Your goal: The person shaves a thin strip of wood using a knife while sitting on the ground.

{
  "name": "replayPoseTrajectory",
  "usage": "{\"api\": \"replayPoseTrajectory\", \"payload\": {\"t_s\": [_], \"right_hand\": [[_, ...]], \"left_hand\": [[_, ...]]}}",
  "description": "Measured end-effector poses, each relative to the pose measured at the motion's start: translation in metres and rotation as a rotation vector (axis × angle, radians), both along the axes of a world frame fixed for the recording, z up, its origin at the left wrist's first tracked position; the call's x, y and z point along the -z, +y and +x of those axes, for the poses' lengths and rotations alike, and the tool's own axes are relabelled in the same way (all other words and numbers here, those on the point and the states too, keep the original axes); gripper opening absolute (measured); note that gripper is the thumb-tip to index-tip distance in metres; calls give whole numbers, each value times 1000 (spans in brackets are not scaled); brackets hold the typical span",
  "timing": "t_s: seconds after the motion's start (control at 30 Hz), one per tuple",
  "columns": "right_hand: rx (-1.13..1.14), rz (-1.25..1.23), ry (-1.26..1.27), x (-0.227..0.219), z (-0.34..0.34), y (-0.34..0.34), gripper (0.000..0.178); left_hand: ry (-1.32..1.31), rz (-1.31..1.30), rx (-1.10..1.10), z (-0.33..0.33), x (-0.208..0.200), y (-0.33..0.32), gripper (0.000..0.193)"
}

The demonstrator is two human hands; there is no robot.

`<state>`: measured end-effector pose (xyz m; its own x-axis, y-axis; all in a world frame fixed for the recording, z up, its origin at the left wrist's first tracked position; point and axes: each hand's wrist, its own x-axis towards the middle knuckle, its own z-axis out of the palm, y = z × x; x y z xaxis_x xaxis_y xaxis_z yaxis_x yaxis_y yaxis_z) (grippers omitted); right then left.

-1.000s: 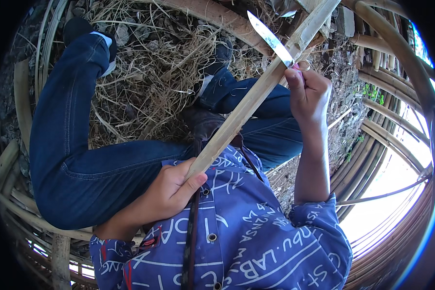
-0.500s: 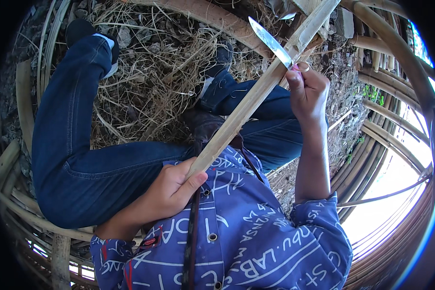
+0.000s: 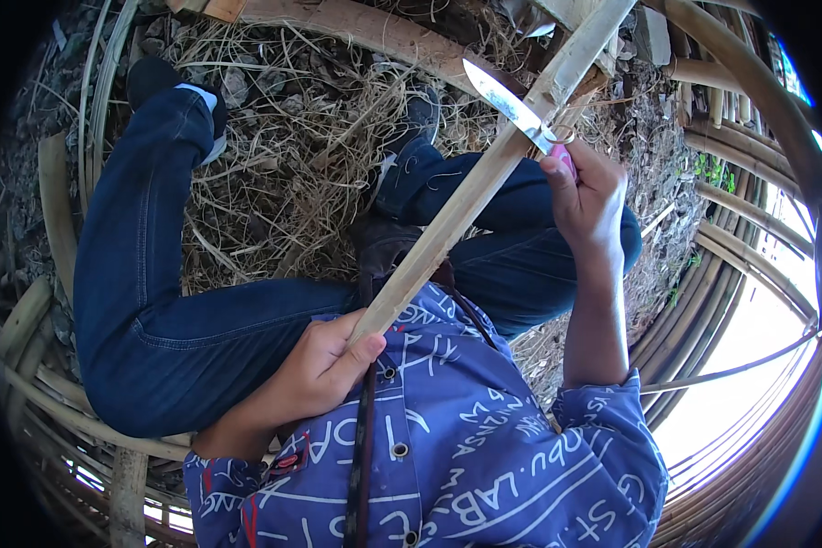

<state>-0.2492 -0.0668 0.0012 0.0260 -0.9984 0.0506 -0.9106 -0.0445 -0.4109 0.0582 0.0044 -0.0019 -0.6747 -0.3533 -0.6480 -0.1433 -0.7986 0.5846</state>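
Observation:
A long, pale strip of split bamboo or wood (image 3: 461,205) slants from my belly up to the far right. My left hand (image 3: 324,363) is wrapped round its near end, thumb on top. My right hand (image 3: 589,187) grips the pink handle of a knife (image 3: 511,102). The shiny blade lies across the strip's upper part and points to the far left. A thin curled shaving (image 3: 566,140) shows beside the blade, close to my right fingers. The strip's far part rests by other wood pieces, and the exact contact there cannot be made out.
Dry shavings (image 3: 274,173) litter the ground between my bent legs (image 3: 146,265). A curved plank (image 3: 365,32) lies beyond them. Bamboo poles (image 3: 740,82) form a frame on the right, and more poles (image 3: 41,384) stand at the left.
The knife has slid slightly down the strip toward me, with my right hand drawn back a little. My left hand keeps its hold on the near end.

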Motion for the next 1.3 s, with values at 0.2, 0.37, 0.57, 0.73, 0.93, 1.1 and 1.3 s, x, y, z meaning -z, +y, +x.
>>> {"api": "replayPoseTrajectory", "payload": {"t_s": [0.2,0.37,0.57,0.73,0.93,1.1,1.3], "right_hand": [[20,-20,86,-6,5,2,50],[66,-39,156,-5,6,11,51],[100,-147,272,0,10,17,52],[24,-265,263,13,1,15,52],[226,17,-483,24,2,22,58],[396,336,-1218,32,21,25,59],[377,659,-1867,24,27,24,61]], "left_hand": [[0,18,-28,1,1,2,32],[10,17,-20,-1,1,1,32],[28,14,-14,-1,1,2,32],[32,25,-17,-2,1,3,32],[74,58,-30,0,6,6,33],[107,70,-90,-4,6,7,30],[118,90,-88,-5,6,6,31]]}}
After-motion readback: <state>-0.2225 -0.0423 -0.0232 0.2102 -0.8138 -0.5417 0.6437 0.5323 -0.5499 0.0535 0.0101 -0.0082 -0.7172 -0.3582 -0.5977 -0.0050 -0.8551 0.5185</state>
